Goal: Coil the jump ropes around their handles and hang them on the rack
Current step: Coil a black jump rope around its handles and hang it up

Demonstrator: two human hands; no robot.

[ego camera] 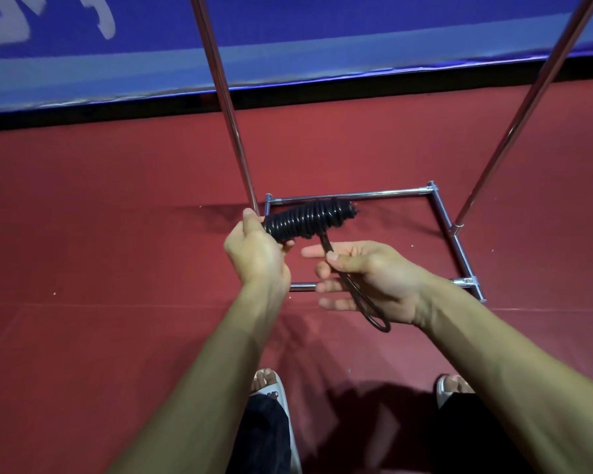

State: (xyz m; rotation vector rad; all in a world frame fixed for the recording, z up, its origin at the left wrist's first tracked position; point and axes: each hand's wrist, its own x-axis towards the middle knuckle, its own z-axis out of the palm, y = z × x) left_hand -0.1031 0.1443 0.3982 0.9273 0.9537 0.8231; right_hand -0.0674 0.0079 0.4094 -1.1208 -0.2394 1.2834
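Note:
A black jump rope (305,220) is wound in tight turns around its handles, forming a thick bundle held level above the rack's base. My left hand (257,254) grips the bundle's left end. A short doubled loop of rope (363,302) hangs from the bundle's middle. My right hand (367,275) pinches that loop between thumb and fingers, and the loop's end dangles below the palm. The chrome rack (353,195) stands on the floor just beyond my hands, with two upright poles (226,107) rising out of the frame at the top.
The floor is a red mat (100,234). A blue banner (288,35) with white lettering runs along the wall behind the rack. My two feet in pale sandals (274,388) stand at the bottom of the view.

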